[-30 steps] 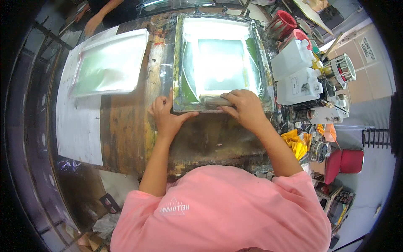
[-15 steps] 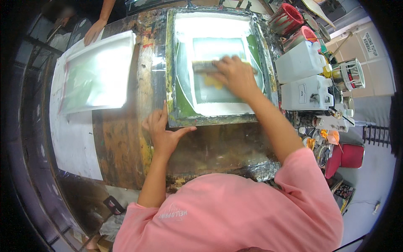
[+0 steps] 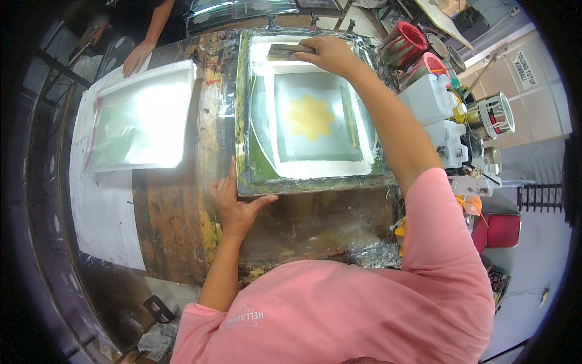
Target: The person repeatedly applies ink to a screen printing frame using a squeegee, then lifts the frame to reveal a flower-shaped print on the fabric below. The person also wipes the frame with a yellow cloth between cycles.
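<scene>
A screen printing frame (image 3: 243,130) lies flat on the worktable, with a yellow flower-like shape (image 3: 310,117) in the middle of its mesh. My right hand (image 3: 330,53) grips a squeegee (image 3: 285,51) at the far end of the mesh. At the frame's near left corner rests my left hand (image 3: 235,203), its index finger along the left side and its thumb stretched along the near edge. To the left, a stack of clear, shiny sheets (image 3: 139,121) lies on white paper (image 3: 109,224).
Another person's hand (image 3: 138,59) touches the far edge of the sheet stack. Clamps (image 3: 314,23) stand behind the frame. Paint-smeared cans (image 3: 405,43) and white jugs (image 3: 445,144) crowd the table's right side. A red chair (image 3: 503,230) stands beyond them.
My right hand has moved the squeegee away from me, from mid-mesh to the far end, uncovering the yellow shape. My left hand stays at the frame's corner.
</scene>
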{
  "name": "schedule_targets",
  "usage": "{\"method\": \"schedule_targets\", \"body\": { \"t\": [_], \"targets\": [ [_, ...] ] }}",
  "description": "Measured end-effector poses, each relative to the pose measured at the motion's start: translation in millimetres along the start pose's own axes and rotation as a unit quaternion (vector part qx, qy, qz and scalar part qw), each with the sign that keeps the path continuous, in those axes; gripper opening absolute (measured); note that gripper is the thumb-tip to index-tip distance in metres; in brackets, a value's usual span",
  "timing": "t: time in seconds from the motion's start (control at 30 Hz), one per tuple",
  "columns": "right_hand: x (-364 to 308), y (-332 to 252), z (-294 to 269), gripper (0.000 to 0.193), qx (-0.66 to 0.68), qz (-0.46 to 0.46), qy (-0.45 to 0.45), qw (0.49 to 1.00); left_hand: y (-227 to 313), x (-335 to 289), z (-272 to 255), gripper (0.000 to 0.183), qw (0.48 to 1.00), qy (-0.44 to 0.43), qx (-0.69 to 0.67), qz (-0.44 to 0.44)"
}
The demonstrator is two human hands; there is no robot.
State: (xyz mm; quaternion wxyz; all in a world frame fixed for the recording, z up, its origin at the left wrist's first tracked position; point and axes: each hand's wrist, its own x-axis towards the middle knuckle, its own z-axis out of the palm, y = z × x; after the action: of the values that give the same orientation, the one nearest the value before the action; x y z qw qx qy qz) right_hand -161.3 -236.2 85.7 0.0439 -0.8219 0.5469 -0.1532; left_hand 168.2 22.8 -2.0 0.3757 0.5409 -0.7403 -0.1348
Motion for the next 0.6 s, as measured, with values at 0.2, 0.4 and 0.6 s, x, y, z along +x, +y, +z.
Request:
{"method": "schedule_targets", "body": {
  "t": [0.2,0.4,0.6],
  "targets": [
    [-6,10,29,0.054,-0.033,-0.026,0.063,0.997,1,-3,1,0.122,1.000,0.008,-0.010,0.007],
    [-20,-14,-4,0.056,-0.021,0.017,0.057,0.998,-2,-6,3,0.120,1.000,0.006,-0.017,-0.005],
    [-67,-51,-41,0.051,0.034,0.019,0.083,0.996,-1,-6,3,0.118,1.000,0.011,-0.023,-0.013]
  ]
}}
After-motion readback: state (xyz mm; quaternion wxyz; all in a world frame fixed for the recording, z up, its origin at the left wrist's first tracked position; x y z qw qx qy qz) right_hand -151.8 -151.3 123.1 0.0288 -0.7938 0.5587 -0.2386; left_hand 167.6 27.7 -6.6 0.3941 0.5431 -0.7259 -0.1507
